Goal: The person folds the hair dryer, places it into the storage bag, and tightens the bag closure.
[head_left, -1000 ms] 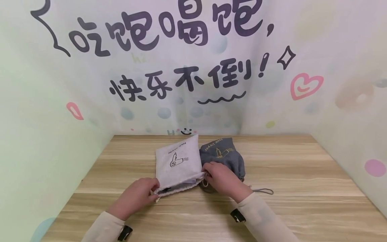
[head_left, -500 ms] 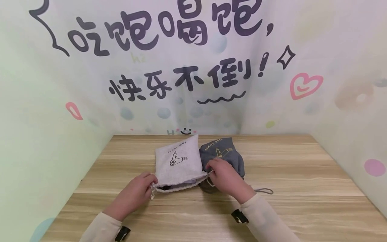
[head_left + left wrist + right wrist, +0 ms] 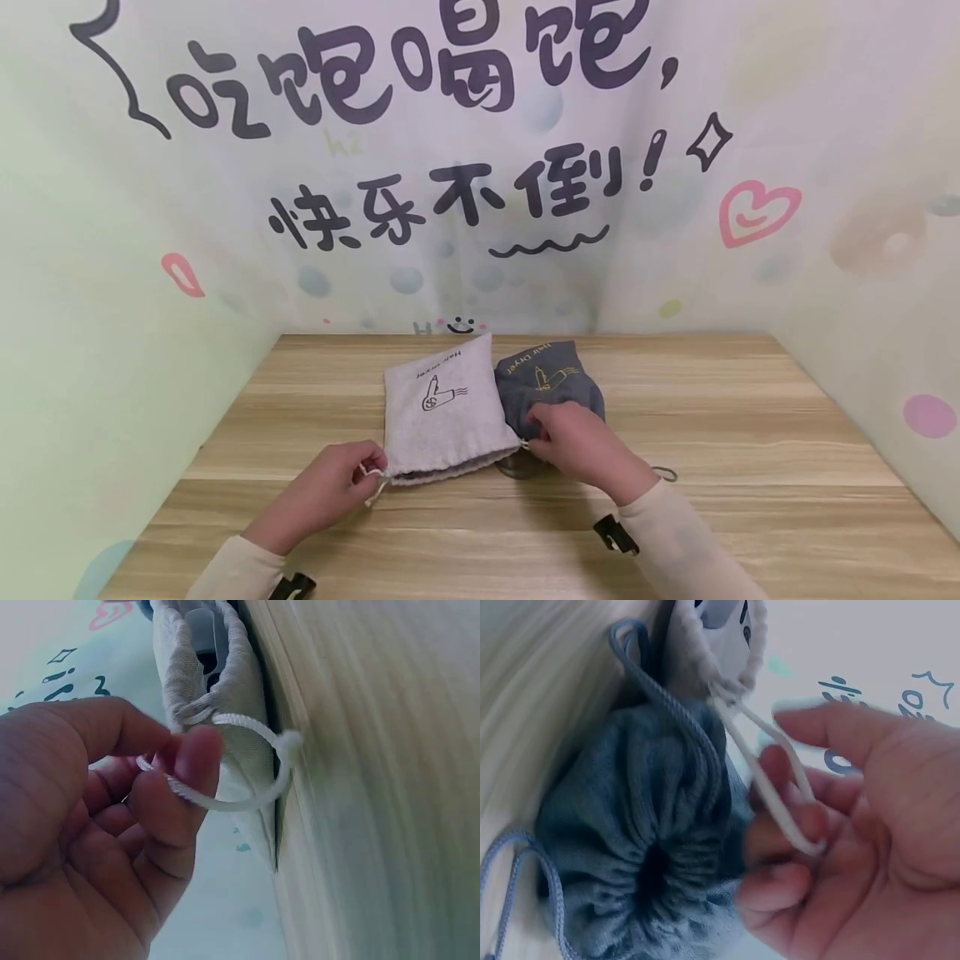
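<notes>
A pale drawstring bag (image 3: 450, 429) printed with a hair dryer lies on the table, its mouth gaping toward the person. At the mouth's left corner the left hand (image 3: 333, 485) pinches the knotted white drawstring (image 3: 232, 804) between thumb and fingers. The right hand (image 3: 581, 447) is at the opposite corner, its curled fingers hooked through the other white drawstring loop (image 3: 759, 774). Inside the mouth, both wrist views show a smooth light item (image 3: 201, 630) with black parts, mostly hidden. Behind the right hand sits a dark blue-grey drawstring bag (image 3: 551, 375), its neck gathered.
Blue-grey cords (image 3: 667, 705) of the darker bag trail beside it, one reaching right along the wooden table (image 3: 750, 517). That bag touches the pale one's right side. A printed cloth backdrop (image 3: 645, 250) rises behind the table.
The right hand has shifted right and toward the person, drawing out the white drawstring. On the left, the hand has changed from the bag's rim to its drawstring. The mouth has narrowed.
</notes>
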Action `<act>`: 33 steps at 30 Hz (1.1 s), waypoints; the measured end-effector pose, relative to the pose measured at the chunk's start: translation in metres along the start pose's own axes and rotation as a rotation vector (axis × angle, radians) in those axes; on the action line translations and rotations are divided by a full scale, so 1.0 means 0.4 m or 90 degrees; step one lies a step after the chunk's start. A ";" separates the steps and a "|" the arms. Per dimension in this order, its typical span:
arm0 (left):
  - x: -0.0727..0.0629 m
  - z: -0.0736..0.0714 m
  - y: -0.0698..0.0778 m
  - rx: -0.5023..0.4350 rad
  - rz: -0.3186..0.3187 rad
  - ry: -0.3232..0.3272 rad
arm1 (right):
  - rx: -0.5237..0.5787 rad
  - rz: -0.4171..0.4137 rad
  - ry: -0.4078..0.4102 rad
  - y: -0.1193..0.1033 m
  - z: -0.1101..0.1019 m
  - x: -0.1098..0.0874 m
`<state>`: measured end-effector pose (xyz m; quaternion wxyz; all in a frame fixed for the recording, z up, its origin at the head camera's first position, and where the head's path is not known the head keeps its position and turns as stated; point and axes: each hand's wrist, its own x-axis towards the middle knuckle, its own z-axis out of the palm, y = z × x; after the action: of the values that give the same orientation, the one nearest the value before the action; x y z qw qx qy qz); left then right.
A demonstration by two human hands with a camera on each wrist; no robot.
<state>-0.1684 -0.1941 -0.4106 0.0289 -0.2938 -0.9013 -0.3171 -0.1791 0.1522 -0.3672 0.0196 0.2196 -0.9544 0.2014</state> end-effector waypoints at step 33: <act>-0.067 -0.046 -0.002 0.209 -0.002 0.024 | -0.286 -0.210 0.184 0.097 0.003 -0.060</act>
<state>-0.1492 -0.2194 -0.4028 0.0929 -0.2780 -0.9406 -0.1711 -0.1738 0.1938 -0.3860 0.2356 0.3308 -0.9138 0.0088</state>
